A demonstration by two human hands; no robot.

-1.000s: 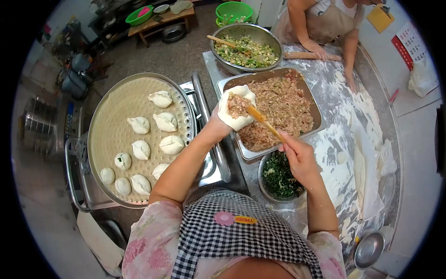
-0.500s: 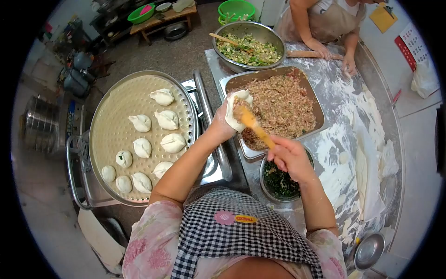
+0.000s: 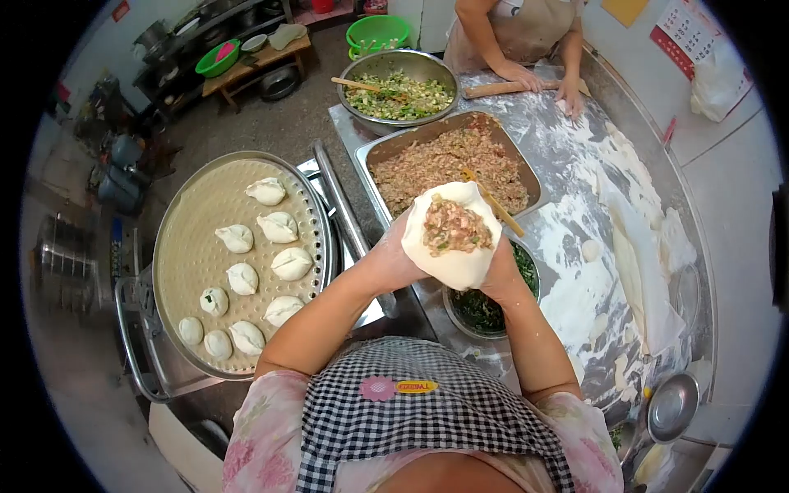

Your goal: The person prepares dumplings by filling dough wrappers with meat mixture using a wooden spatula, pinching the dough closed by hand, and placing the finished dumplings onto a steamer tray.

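Note:
A round dough wrapper [image 3: 437, 261] with a mound of meat filling [image 3: 457, 226] at its centre lies open across my hands. My left hand [image 3: 396, 256] supports it from the left. My right hand [image 3: 501, 267] is at its right edge, fingers mostly hidden behind the dough. Just beyond is the metal tray of meat filling [image 3: 460, 156], with the wooden spatula [image 3: 497, 205] resting at its near side. A bowl of chopped greens [image 3: 481, 311] sits partly under the wrapper and my right hand. Several shaped buns [image 3: 278, 228] stand on the round perforated tray [image 3: 193, 222] at left.
A large bowl of chopped vegetables [image 3: 399, 94] stands behind the meat tray. Across the floured table [image 3: 567, 222], another person's hands [image 3: 522, 78] are at a rolling pin [image 3: 489, 89]. A metal rail [image 3: 341, 197] runs beside the bun tray. A metal bowl [image 3: 672, 407] sits at lower right.
My right hand has let go of the spatula and moved to the wrapper. The wrapper has come nearer and now lies wide open, facing up. The view has shifted to the right.

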